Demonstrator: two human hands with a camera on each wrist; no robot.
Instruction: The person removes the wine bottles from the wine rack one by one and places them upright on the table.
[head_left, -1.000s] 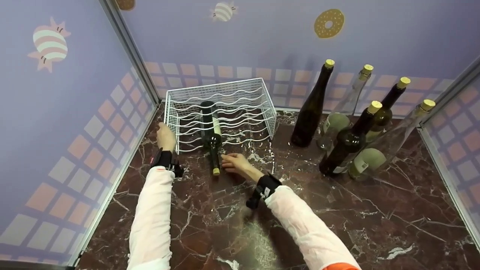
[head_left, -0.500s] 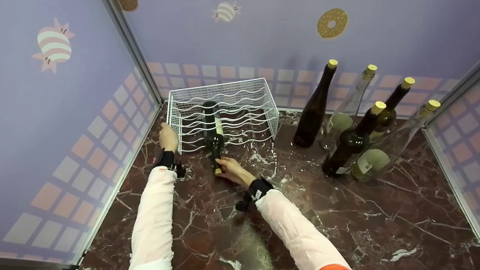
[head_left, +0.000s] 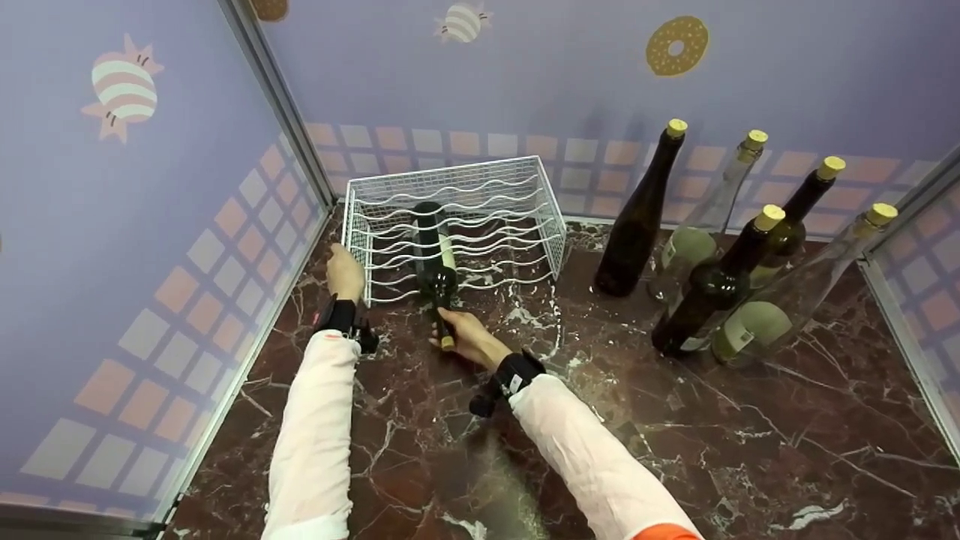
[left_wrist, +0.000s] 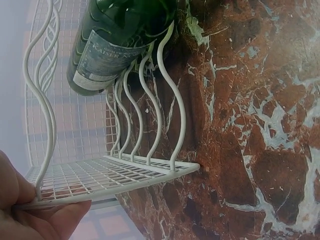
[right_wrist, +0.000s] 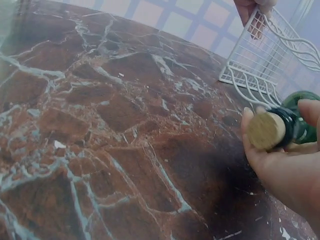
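A white wire wine rack (head_left: 551,210) with wavy bars stands at the back left. A dark green wine bottle (head_left: 433,255) lies in it, its corked neck pointing out toward me. My right hand (head_left: 466,335) grips the bottle's neck just behind the cork; in the right wrist view the cork (right_wrist: 266,131) sticks out past the fingers. At the rack's left side, my left hand (head_left: 346,274) holds the frame. The left wrist view shows fingers and thumb (left_wrist: 65,217) pinching the rack's side edge, and the bottle's label (left_wrist: 105,60) inside the lower wavy bars.
Several corked bottles stand upright on the right, among them a tall dark bottle (head_left: 634,217), a clear bottle (head_left: 806,289) and a dark bottle (head_left: 701,296) in front. Patterned panels (head_left: 480,82) wall in the marbled tabletop (head_left: 675,435) at the back and sides.
My right hand has moved left from beside the bottle and taken hold of its neck. The left hand stays on the rack. The whole head view has shifted slightly.
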